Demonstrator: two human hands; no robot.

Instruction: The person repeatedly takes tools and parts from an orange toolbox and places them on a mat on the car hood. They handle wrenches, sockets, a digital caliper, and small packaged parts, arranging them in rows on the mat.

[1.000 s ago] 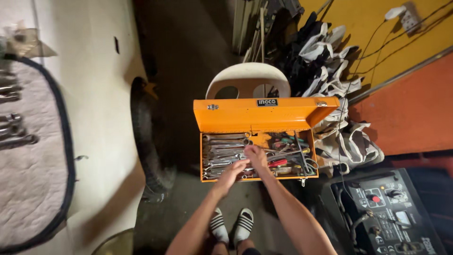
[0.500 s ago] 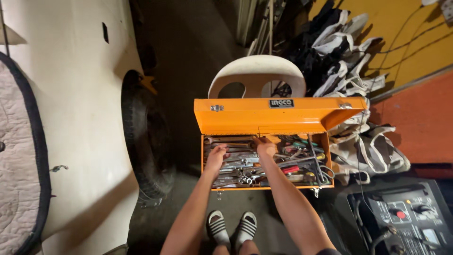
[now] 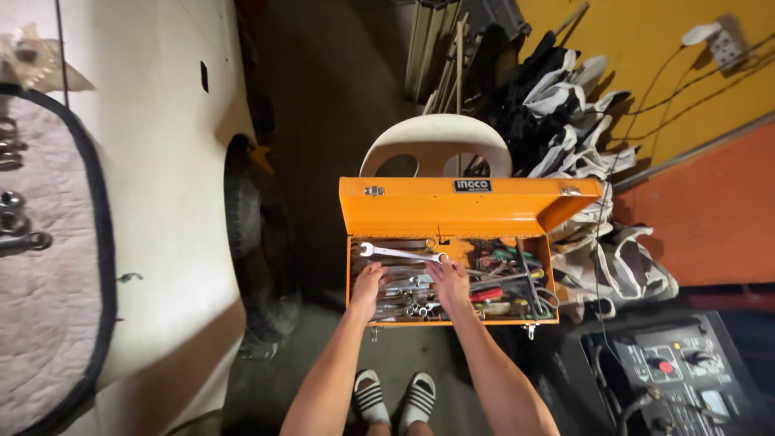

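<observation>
Hands (image 3: 408, 287) seemingly on toolbox (image 3: 452, 211) wrenches (image 3: 401, 253)

Small tools (image 3: 416, 307) under hands too jumbled to identify

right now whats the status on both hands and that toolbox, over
Both hands in the open orange toolbox. Right hand lifts a silver wrench by one end. Left hand rests on the loose tools. Nothing blocking.

Dim garage, light from overhead; orange toolbox (image 3: 471, 211) and yellow wall (image 3: 646, 73) well lit, floor (image 3: 339, 105) deep in shadow. Wide-angle bending at edges, centre sharp, slight noise.
</observation>
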